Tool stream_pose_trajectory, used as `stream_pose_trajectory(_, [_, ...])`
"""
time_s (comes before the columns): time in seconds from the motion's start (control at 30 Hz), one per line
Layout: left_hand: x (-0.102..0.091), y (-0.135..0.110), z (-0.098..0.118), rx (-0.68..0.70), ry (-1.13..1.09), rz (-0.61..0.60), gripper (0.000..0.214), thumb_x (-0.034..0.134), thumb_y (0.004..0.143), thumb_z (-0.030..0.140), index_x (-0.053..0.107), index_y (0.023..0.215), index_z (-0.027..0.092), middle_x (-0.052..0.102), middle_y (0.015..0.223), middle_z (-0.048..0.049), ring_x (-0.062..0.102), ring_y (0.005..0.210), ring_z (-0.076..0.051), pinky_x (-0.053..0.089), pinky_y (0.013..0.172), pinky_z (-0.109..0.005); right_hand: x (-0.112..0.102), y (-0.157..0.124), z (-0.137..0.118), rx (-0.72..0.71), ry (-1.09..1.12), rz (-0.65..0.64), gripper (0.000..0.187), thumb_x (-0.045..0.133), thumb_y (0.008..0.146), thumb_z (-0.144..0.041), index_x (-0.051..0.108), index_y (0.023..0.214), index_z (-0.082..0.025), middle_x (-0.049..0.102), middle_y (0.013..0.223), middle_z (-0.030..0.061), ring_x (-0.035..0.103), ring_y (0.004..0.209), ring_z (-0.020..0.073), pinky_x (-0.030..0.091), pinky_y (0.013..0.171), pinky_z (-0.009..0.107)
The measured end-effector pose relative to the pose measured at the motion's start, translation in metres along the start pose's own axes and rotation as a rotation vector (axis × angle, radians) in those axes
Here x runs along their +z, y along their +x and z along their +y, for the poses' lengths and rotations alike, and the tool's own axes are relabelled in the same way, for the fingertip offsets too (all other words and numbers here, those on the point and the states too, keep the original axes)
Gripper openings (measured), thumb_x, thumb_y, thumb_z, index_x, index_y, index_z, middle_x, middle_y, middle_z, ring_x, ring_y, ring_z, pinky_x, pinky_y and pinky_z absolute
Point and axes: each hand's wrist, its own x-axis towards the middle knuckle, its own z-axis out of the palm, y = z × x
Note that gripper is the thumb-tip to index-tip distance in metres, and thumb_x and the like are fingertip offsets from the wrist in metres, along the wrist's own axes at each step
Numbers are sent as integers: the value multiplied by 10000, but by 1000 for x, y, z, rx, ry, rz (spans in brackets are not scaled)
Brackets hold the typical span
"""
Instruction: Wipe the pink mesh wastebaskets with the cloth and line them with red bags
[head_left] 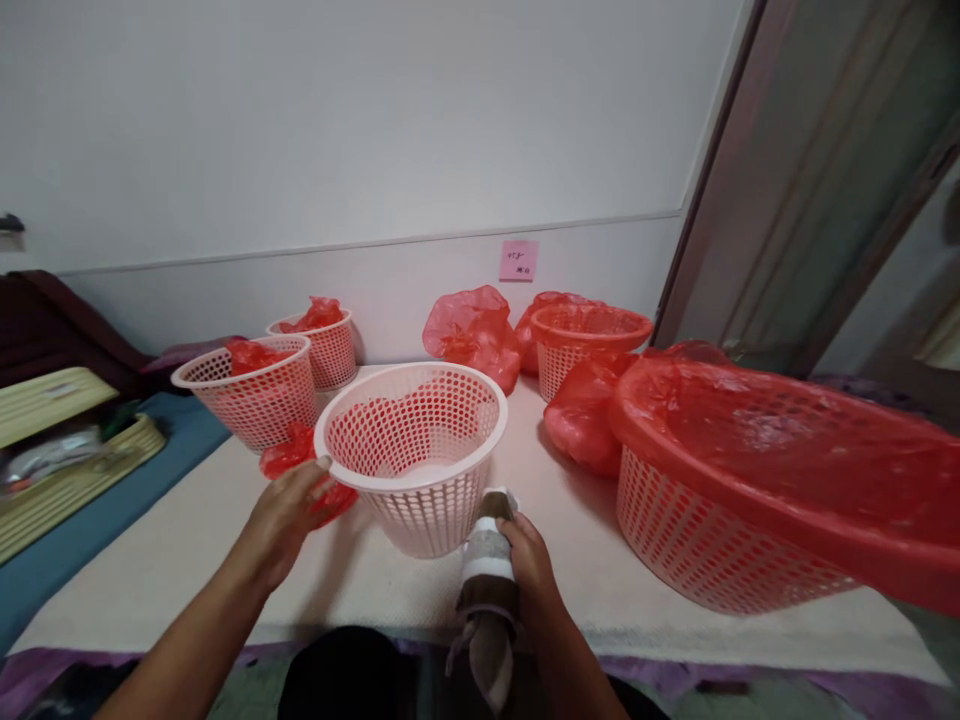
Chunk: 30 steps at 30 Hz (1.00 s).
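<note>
The left hand (289, 515), thumb on the white basket (420, 520) rim, grip unclear, best steadies it while the right hand (532, 565) clasps the rolled cloth (487, 560) just beside.

Pale perforated basket (411, 455) tilted toward viewer; brown white-banded roll (489, 560) just beside base.

- To my left stand two small pale baskets, one nearer (255, 405) and one behind it (330, 355), each with a crumpled red bag inside.
- A puffed red bag (472, 335) leans against the wall.
- Just beside it stands a red-lined basket (592, 325), with another red bag (585, 415) lying in front of it.
- At my right is a big mesh basket (705, 540), a red liner (772, 440) stretched over its rim.
- A pink note (518, 260) is stuck on the wall.
- Yellow slatted crates (67, 470) sit on a blue mat (112, 510), far left.
</note>
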Motion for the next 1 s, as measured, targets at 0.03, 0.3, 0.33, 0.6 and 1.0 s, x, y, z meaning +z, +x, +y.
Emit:
stream_pose_trajectory(0.03, [-1, 2, 1, -98, -60, -95, 474, 644, 791, 452, 561, 1188, 207, 624, 1214, -119, 614, 1089, -266, 503, 925, -459, 1, 0, 1, 2, -3, -3, 252, 652, 559, -335, 640, 761, -185, 608, 566, -32, 510, 499, 140, 395, 504, 259])
stream_pose_trajectory(0.3, [2, -4, 17, -435, -210, -255, 288, 610, 797, 286, 581, 1056, 164, 706, 946, -128, 707, 771, -275, 587, 693, -482, 6, -1, -1, 22, -17, 3, 259, 648, 536, -330, 653, 749, -182, 623, 569, -26, 527, 504, 154, 398, 496, 265])
stream_pose_trajectory(0.33, [2, -10, 18, -456, -222, -267, 299, 621, 785, 257, 576, 1064, 160, 712, 949, -131, 713, 768, -289, 588, 690, -493, 6, -1, -2, 24, -16, 5, 265, 646, 532, -326, 658, 753, -181, 626, 567, -25, 528, 502, 155, 397, 494, 265])
stream_pose_trajectory(0.6, [-4, -82, -17, -576, -491, -173, 600, 637, 725, 118, 491, 1306, 117, 733, 1063, -122, 689, 1006, -318, 535, 935, -480, 13, -11, -6, -7, 19, -3, 227, 675, 570, -283, 702, 774, -187, 698, 665, -1, 619, 644, 206, 472, 601, 289])
stream_pose_trajectory(1.0, [-24, -101, -76, -293, -117, 112, 709, 694, 727, 301, 445, 1378, 169, 688, 1206, -110, 540, 1240, -339, 356, 1099, -519, 1, -22, -29, -65, 164, -25, 256, 691, 620, -335, 716, 841, -207, 741, 819, 31, 667, 808, 243, 525, 735, 347])
